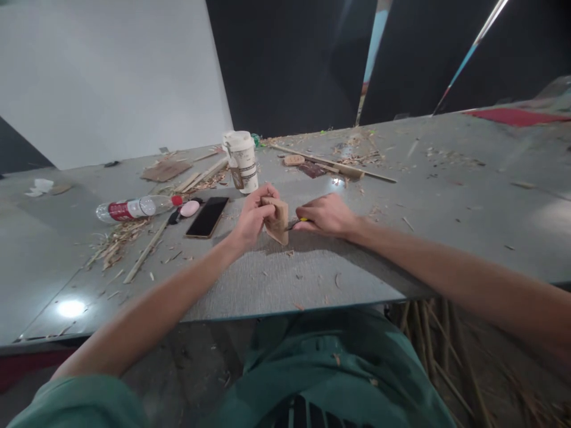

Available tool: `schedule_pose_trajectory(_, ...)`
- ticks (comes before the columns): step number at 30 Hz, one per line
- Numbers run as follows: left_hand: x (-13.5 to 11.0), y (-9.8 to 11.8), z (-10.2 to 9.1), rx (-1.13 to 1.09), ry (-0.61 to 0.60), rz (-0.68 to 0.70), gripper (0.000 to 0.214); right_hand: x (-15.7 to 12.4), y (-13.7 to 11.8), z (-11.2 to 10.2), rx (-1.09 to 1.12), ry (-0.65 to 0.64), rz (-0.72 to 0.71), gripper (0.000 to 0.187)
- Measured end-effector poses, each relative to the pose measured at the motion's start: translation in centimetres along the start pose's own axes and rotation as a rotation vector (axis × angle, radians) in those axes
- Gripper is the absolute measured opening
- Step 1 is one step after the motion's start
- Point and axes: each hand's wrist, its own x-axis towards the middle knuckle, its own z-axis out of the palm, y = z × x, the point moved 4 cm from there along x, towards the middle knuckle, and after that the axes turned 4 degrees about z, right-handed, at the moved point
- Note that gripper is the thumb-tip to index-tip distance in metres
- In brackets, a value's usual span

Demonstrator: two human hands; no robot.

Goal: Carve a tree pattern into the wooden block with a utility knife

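My left hand (257, 217) is closed around a small flat piece of wood (280, 229), which stands tilted on edge just above the grey table (250, 291). My right hand (328, 215) grips a small cutting tool with a yellow and black handle (304, 220). Its thin dark tip points left and meets the wood's right face, or comes very near it; I cannot tell which. Most of the handle is hidden inside the right fist. A few wood shavings (289, 254) lie on the tabletop below the hands.
A white paper cup (243, 160) stands behind my left hand. To the left lie a black phone (207, 217), a pink oval object (190, 208) and a plastic bottle (134, 208) on its side. Wood strips (330, 161) and shavings are scattered behind. The table's front edge (294, 310) is close to my body.
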Motion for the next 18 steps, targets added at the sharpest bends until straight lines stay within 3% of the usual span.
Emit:
schedule_pose_trajectory(6, 0.0, -0.1, 0.1, -0.048, -0.025, 0.005, 0.019, -0.4, 0.2, 0.8, -0.003, 0.018, 0.060, 0.102)
schedule_pose_trajectory(18, -0.2, 0.1, 0.6, -0.119, -0.025, 0.009, 0.021, -0.3, -0.3, 1.6, -0.009, -0.053, 0.068, 0.090)
